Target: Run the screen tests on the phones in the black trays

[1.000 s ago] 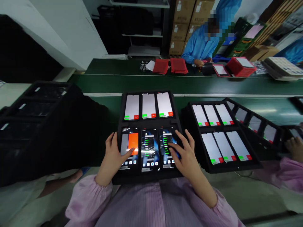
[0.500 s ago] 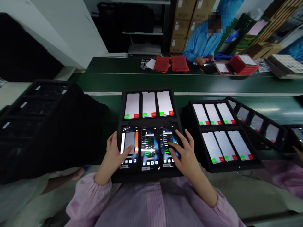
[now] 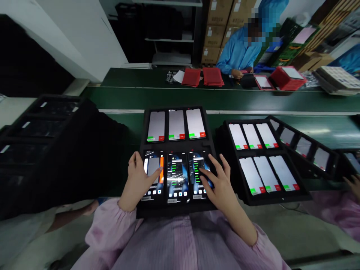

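Note:
Before me a black tray (image 3: 180,146) holds smartphones in two rows. The three far phones, such as the far middle phone (image 3: 176,123), show pale screens with green and red corner blocks. My left hand (image 3: 139,182) is open over the near left phone (image 3: 154,191), its thumb at the orange strip on the screen. The near middle phone (image 3: 176,176) shows a dark screen with green lines. Fingers apart, my right hand (image 3: 219,183) rests over the near right phone (image 3: 197,168), with a fingertip at its screen; whether it touches is hard to tell.
To the right stands another black tray (image 3: 260,153) of lit phones, with a tilted tray (image 3: 303,148) behind it. Stacked black trays (image 3: 45,123) are at the left. Across the green bench (image 3: 120,98), a person in blue (image 3: 239,50) sits near red pouches (image 3: 213,76). Another person's hand (image 3: 353,185) is at far right.
My left hand has moved slightly right and forward, its thumb sliding up onto the orange strip. My right hand stays nearly in place. The far left and middle screens look dimmer.

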`<state>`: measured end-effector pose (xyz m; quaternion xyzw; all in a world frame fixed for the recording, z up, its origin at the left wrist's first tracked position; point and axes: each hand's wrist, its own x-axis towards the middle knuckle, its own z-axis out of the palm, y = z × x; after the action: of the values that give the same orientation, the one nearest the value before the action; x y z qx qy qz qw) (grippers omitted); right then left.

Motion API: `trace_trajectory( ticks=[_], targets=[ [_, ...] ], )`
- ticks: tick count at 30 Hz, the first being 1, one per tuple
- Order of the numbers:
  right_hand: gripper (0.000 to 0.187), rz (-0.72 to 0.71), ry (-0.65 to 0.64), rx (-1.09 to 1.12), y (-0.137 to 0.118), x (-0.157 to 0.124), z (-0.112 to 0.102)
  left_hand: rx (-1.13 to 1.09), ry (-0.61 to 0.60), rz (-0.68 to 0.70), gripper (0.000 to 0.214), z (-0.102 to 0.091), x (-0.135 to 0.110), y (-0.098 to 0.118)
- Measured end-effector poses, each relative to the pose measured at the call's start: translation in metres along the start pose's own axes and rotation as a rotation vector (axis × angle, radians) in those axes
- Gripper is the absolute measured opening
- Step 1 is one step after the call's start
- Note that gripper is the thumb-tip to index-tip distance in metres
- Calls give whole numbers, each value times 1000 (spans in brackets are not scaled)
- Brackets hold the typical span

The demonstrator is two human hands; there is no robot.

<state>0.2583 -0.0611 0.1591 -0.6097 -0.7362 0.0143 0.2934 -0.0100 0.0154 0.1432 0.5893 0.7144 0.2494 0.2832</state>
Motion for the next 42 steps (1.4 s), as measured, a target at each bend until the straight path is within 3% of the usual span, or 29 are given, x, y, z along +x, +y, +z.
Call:
trace_trajectory(
  ticks=[5, 9, 13, 22, 28, 37, 42],
  targets=[
    [26, -12, -64, 12, -10, 8, -3, -143, 13, -81, 102, -4, 2, -7],
    [30, -134, -219, 35, -33, 20, 0, -202, 37, -151, 90, -6, 3, -5],
    [32, -164, -319, 7, -45, 25, 8, -231, 46, -160, 87, -7, 4, -1],
    [26, -111, -68, 111, -26, 17, -2, -99, 22, -69, 113, -2, 2, 2],
    [24, -21, 70, 81, -8, 12, -9, -96, 12, -89, 111, -2, 2, -1],
    [30, 45, -17, -6, 8, 15, 1, -116, 6, -104, 108, -4, 2, -2],
    [30, 44, -38, -21, 9, 19, 2, -346, 53, -168, 75, -6, 3, -7]
  ],
)
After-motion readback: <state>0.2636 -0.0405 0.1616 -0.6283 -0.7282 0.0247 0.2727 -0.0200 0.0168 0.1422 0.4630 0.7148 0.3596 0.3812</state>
